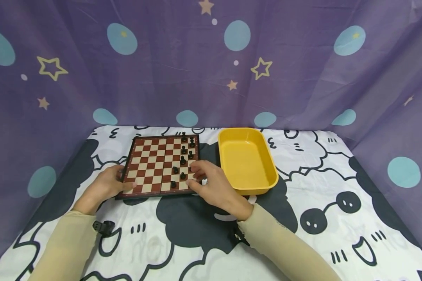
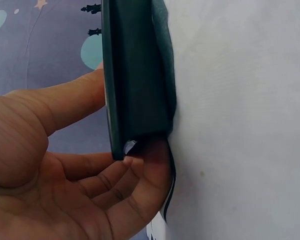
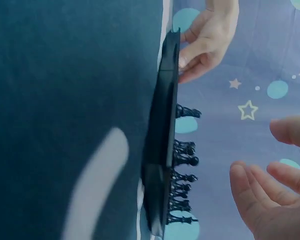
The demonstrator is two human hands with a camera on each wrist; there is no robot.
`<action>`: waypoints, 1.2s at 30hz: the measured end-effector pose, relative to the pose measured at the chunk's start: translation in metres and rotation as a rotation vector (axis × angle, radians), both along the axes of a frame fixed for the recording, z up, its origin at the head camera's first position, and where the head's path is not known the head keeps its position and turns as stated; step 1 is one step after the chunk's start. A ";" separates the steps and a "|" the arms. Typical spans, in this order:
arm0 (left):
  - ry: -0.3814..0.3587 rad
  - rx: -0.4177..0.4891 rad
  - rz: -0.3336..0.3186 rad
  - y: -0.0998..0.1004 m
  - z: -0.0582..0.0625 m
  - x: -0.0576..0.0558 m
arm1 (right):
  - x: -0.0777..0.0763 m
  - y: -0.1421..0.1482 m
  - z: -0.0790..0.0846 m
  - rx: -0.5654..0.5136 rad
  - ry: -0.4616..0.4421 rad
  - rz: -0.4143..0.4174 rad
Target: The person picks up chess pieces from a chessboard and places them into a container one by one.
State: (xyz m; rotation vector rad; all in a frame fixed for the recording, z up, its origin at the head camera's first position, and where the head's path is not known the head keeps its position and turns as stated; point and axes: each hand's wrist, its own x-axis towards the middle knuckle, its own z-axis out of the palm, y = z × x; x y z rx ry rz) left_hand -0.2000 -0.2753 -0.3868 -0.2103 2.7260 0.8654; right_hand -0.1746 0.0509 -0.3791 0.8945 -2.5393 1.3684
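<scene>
A brown-and-cream chessboard (image 1: 145,166) with a dark rim lies on the cloth, left of centre. Several black chess pieces (image 1: 183,160) stand on its right part. My left hand (image 1: 107,183) grips the board's left edge; in the left wrist view the thumb is over the top and the fingers curl at the underside. Over the board's near right corner, my right hand (image 1: 212,187) hovers close to the pieces. The right wrist view shows its fingers (image 3: 245,195) apart and holding nothing. That hand partly hides the board's right edge and a piece there.
A yellow plastic tray (image 1: 247,164) stands just right of the board, near my right hand. Beneath everything is a black-and-white cartoon cloth (image 1: 137,249). A purple curtain (image 1: 183,58) with stars and dots hangs behind and at the sides.
</scene>
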 end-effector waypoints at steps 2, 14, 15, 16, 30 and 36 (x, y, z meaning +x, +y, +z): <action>-0.003 -0.002 0.002 0.000 0.000 0.000 | 0.000 -0.002 -0.002 -0.017 -0.024 -0.007; -0.007 -0.001 0.004 0.001 0.002 0.000 | -0.009 -0.003 -0.013 -0.014 -0.108 -0.013; -0.006 -0.001 0.004 0.001 0.002 0.000 | -0.010 -0.003 -0.013 -0.008 -0.128 -0.013; -0.005 -0.001 0.004 0.001 0.002 0.000 | -0.011 -0.003 -0.013 -0.003 -0.147 -0.010; 0.004 -0.003 -0.007 0.001 0.001 0.000 | -0.024 -0.002 -0.019 0.110 -0.246 0.011; 0.013 0.010 -0.022 0.000 0.000 0.001 | -0.027 -0.004 -0.019 0.197 -0.247 0.013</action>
